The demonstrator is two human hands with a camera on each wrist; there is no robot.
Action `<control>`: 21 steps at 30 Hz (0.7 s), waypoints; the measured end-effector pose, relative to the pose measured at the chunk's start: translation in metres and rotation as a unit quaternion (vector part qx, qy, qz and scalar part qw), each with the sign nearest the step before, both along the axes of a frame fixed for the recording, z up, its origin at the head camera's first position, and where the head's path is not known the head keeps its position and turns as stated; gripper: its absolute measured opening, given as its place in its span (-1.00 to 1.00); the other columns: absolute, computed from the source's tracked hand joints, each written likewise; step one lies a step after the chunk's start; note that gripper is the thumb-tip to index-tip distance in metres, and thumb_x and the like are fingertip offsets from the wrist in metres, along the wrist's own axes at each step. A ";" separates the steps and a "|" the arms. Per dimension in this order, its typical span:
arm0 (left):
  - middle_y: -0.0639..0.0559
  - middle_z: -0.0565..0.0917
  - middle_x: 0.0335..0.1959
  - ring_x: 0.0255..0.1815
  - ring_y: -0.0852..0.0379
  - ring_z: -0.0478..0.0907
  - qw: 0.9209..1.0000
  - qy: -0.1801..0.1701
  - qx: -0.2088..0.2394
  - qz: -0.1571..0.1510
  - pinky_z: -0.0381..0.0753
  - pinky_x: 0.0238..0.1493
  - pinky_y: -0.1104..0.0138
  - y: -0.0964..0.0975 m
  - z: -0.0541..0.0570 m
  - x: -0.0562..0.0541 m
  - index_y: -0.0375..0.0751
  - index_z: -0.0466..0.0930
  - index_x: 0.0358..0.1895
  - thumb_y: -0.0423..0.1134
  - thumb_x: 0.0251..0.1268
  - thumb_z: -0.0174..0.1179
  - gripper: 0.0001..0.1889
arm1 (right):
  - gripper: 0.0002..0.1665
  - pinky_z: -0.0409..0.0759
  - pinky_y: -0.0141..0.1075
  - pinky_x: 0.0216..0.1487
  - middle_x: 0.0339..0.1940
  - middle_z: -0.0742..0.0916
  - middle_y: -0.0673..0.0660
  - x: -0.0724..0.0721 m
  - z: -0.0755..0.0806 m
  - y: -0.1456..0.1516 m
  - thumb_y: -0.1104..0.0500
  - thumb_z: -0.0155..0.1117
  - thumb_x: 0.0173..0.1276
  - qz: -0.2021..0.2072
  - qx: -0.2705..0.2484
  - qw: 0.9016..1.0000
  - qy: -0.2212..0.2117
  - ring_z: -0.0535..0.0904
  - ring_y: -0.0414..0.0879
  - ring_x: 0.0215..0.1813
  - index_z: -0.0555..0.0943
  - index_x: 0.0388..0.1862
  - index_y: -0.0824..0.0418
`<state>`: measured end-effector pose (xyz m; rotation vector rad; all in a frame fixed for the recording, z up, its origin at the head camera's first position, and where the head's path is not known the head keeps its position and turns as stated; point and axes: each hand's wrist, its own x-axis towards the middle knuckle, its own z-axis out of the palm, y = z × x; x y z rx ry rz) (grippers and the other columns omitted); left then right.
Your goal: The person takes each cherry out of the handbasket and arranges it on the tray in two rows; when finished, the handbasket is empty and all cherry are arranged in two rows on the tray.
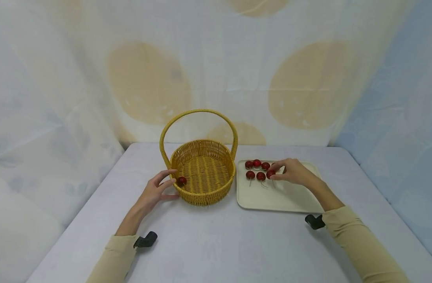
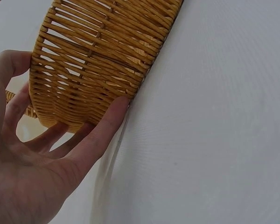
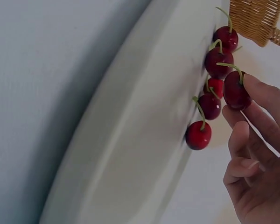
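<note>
My left hand [image 1: 158, 191] holds the left side of a round yellow wicker basket [image 1: 219, 194]. In the left wrist view its thumb presses low on the woven wall, and the other fingers curve about the rim side. One dark red cherry [image 1: 182, 181] lies inside the basket, against the wall by those fingers. Over the cream tray [image 1: 283, 202], my right hand [image 1: 294, 172] pinches a cherry [image 3: 235, 91] between thumb and fingers, its green stem pointing away from the hand. Several more stemmed cherries [image 1: 260, 176] sit in two rows at the tray's left part.
The basket's tall arched handle [image 1: 199, 111] rises above the rim. The tray stands just right of the basket on a white-covered table [image 1: 216, 243]. A pale curtain [image 1: 216, 59] with yellow circles hangs behind, and more cloth [image 1: 399, 118] hangs along the sides.
</note>
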<state>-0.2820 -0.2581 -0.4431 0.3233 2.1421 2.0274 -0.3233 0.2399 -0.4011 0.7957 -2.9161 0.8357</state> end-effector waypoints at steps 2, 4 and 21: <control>0.02 0.04 0.58 0.55 -0.22 0.09 1.000 0.000 0.001 0.000 0.69 -0.02 -0.15 0.000 0.000 0.000 -0.23 0.21 0.44 -0.10 0.43 0.16 -0.38 | -0.68 0.48 -0.43 -0.50 -0.14 0.79 0.18 -0.002 -0.003 0.000 0.14 0.44 0.24 -0.001 0.007 1.000 -0.004 0.48 -0.18 -0.49 0.72 -0.06 0.25; 0.01 0.05 0.58 0.55 -0.22 0.09 1.000 0.000 -0.001 0.002 0.69 -0.02 -0.15 0.000 0.000 0.000 -0.22 0.22 0.44 -0.10 0.43 0.16 -0.39 | -0.68 0.48 -0.42 -0.50 -0.15 0.79 0.18 -0.004 -0.005 0.000 0.14 0.44 0.24 -0.002 0.009 1.000 -0.010 0.50 -0.14 -0.45 0.72 -0.06 0.25; 0.02 0.06 0.57 0.55 -0.22 0.09 1.000 0.001 -0.001 0.004 0.70 -0.04 -0.14 0.003 0.001 0.003 -0.24 0.20 0.44 -0.09 0.44 0.15 -0.38 | -0.64 0.54 -0.38 -0.42 -0.12 0.77 0.22 -0.008 -0.015 -0.002 0.13 0.43 0.25 -0.012 0.014 0.999 -0.036 0.58 -0.05 -0.30 0.70 -0.03 0.29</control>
